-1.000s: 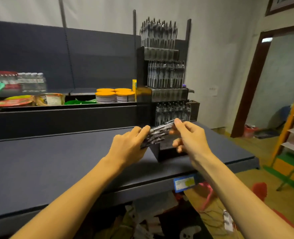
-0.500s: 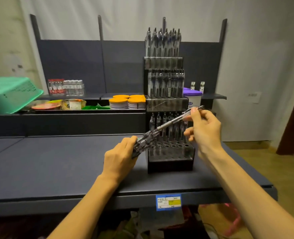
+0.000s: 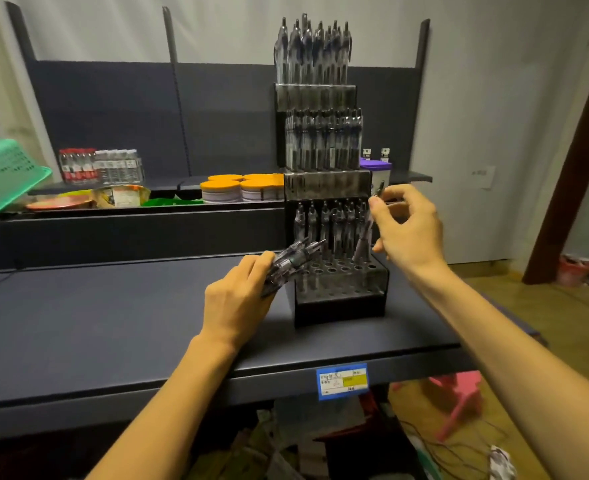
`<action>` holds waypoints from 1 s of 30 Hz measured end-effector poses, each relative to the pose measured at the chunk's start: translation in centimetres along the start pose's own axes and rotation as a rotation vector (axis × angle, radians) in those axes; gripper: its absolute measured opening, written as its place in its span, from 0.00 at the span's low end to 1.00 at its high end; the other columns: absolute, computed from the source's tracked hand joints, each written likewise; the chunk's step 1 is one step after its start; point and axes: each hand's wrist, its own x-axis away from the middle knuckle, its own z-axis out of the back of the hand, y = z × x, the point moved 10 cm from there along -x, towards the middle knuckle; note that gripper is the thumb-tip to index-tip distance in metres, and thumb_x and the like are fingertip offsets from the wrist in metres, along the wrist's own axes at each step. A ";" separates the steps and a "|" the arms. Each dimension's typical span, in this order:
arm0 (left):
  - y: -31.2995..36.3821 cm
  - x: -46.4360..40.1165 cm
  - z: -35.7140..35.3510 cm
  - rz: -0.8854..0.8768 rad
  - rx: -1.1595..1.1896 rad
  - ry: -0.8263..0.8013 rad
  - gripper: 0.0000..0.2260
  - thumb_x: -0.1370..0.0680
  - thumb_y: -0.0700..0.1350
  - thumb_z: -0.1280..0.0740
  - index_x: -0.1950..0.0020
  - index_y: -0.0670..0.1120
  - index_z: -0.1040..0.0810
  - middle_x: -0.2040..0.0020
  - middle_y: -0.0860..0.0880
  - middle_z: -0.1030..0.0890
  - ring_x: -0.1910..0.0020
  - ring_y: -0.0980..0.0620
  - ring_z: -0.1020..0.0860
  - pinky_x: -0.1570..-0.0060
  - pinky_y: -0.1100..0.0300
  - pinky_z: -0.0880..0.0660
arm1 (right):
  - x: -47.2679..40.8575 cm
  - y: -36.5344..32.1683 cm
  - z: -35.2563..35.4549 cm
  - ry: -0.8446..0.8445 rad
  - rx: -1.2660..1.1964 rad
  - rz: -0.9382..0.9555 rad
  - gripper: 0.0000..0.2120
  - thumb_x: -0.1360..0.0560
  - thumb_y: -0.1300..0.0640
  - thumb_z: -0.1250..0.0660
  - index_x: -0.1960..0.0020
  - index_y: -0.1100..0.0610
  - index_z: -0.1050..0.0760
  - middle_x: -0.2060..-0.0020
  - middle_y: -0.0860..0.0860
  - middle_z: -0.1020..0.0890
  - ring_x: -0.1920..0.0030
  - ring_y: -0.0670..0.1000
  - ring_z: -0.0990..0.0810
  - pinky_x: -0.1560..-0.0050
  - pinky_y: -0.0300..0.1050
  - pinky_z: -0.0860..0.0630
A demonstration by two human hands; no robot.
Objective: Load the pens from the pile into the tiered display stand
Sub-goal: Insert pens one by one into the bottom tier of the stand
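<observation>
My right hand pinches one clear plastic pen, tipped toward a hole in the black tiered stand; my left hand grips the spare pen bunch close by.

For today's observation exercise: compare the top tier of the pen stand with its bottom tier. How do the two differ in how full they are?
The top tier is packed with upright pens and shows no free holes; the bottom tier has pens only along its back row, with empty holes in front. The right hand is setting a tilted pen into the bottom tier, while no hand touches the top tier. Both tiers hold the same clear-bodied pens.
</observation>
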 end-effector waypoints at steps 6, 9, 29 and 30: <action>-0.6 -0.1 0.3 0.069 0.018 -0.001 0.15 0.24 0.51 0.39 0.39 0.49 0.30 0.53 0.48 0.18 0.66 0.46 0.20 0.80 0.57 0.27 | -1.7 -0.3 -1.2 -0.032 0.238 0.009 0.08 0.24 0.51 0.30 0.51 0.56 0.19 0.62 0.50 0.17 0.68 0.50 0.18 0.65 0.47 0.18; -0.5 -0.1 0.2 0.064 0.013 -0.003 0.15 0.24 0.51 0.39 0.39 0.49 0.30 0.53 0.48 0.18 0.66 0.47 0.20 0.80 0.58 0.27 | -2.0 0.1 -2.3 -0.099 0.439 0.007 0.09 0.27 0.49 0.28 0.55 0.56 0.17 0.63 0.51 0.18 0.58 0.54 0.19 0.55 0.49 0.21; -0.6 -0.2 0.0 0.028 0.024 0.026 0.15 0.25 0.51 0.39 0.40 0.49 0.30 0.55 0.48 0.19 0.67 0.48 0.21 0.80 0.59 0.28 | 3.8 0.0 -7.3 -0.381 0.136 -0.088 0.07 0.24 0.51 0.32 0.56 0.52 0.18 0.67 0.49 0.17 0.76 0.44 0.22 0.75 0.31 0.31; -0.6 -0.2 0.1 0.029 0.028 0.030 0.15 0.25 0.51 0.39 0.40 0.48 0.30 0.55 0.48 0.19 0.67 0.48 0.21 0.80 0.60 0.28 | 3.9 -0.1 -7.5 -0.391 0.112 -0.106 0.06 0.24 0.52 0.32 0.55 0.54 0.18 0.66 0.52 0.17 0.76 0.45 0.22 0.76 0.30 0.32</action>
